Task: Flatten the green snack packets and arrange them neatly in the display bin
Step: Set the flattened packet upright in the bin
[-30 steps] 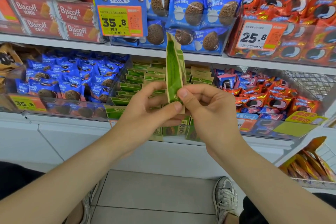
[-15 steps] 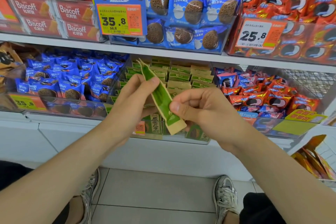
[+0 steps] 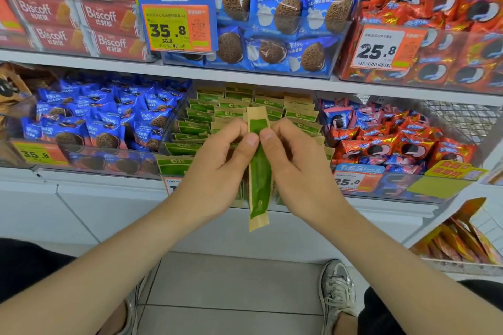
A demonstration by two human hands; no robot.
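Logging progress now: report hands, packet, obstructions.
Left hand and right hand both pinching one green packet, held upright before the display bin. Not yet placed. No obstruction seen.

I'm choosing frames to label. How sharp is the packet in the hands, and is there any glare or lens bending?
Head view: the green packet, pinched by the left hand and right hand, is sharp under even light with faint shadows. Also in the head view, the red foil packets glint, the shelf edge bows slightly, and the top-left corner is soft.
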